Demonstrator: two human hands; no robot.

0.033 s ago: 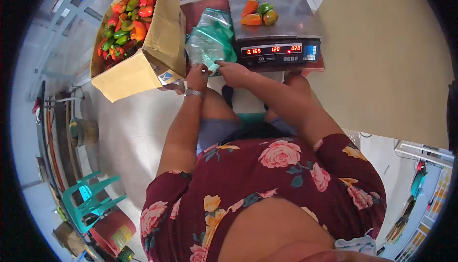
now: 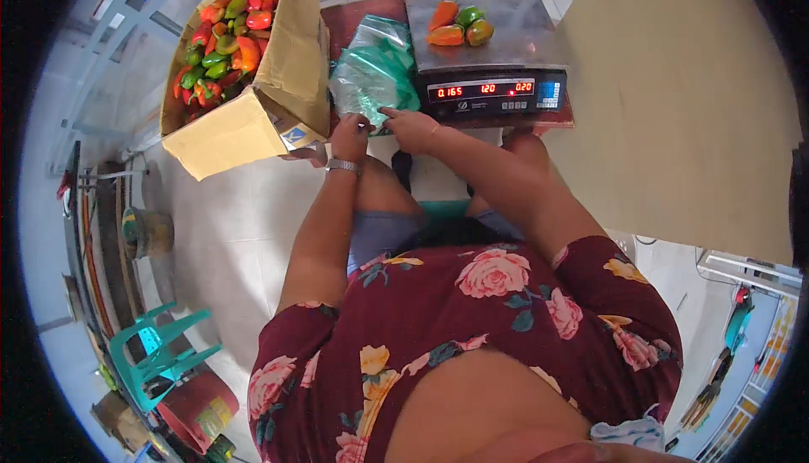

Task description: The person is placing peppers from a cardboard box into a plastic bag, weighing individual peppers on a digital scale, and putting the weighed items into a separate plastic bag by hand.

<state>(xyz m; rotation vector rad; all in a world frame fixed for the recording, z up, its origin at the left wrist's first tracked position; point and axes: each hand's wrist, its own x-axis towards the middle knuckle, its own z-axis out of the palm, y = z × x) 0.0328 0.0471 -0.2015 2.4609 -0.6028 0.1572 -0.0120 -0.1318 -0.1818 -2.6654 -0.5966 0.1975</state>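
Green see-through plastic bags (image 2: pixel 375 80) lie in a loose pile, with the near edge by my fingers. My left hand (image 2: pixel 350 136), a metal watch on its wrist, is closed with its fingertips pinching that near edge. From the right, my right hand (image 2: pixel 411 130) also grips the edge, its index finger over the plastic. The exact fold between the hands is hard to make out. Several bell peppers (image 2: pixel 446 35), orange and green, rest on the metal plate of a digital scale (image 2: pixel 493 96), whose red display is lit.
An open cardboard box (image 2: pixel 291 67) full of red, green and orange peppers stands at the left, its flap hanging toward me. Beneath the bags and scale is a dark red table (image 2: pixel 341 25). A large tan board (image 2: pixel 674 109) fills the right. Lower left is a green plastic chair (image 2: pixel 160 349).
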